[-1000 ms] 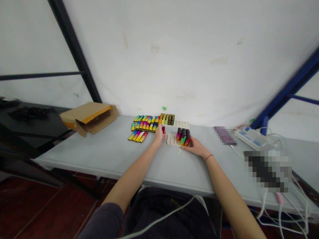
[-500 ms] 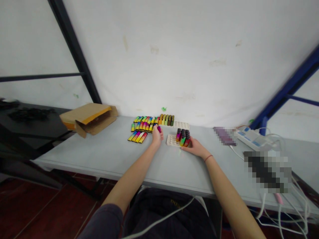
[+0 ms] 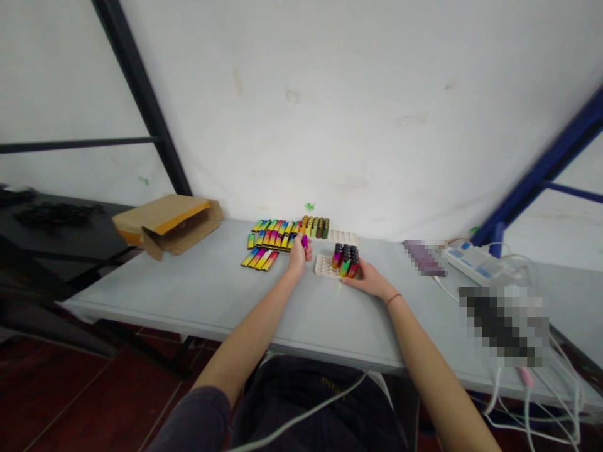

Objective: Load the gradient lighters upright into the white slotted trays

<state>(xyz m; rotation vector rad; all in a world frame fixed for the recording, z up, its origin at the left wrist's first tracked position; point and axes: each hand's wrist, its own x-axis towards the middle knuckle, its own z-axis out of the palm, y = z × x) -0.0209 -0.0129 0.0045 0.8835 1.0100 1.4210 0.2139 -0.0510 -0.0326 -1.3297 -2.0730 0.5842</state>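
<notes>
My left hand (image 3: 298, 256) is closed around a small purple lighter-like tube (image 3: 304, 241), which points upward beside rows of tubes. My right hand (image 3: 371, 280) grips the right end of a white tray (image 3: 323, 266) with small hollows, its thumb along the front edge. Several black-topped colourful tubes (image 3: 346, 260) stand upright in the tray's right half, next to my right fingers. To the left, several yellow, pink, green and blue tubes (image 3: 260, 258) lie in rows on the table; my left hand partly hides the nearest ones.
Behind, a group of yellow and dark green upright tubes (image 3: 315, 227) stands next to another white tray (image 3: 343, 237). An open cardboard box (image 3: 167, 223) lies at left. On the right are a power strip (image 3: 475, 263), white cables (image 3: 530, 411) and blurred-out items.
My left hand has shifted slightly right and turned, so more of the purple tube shows upright. The right hand and the tray have stayed in place.
</notes>
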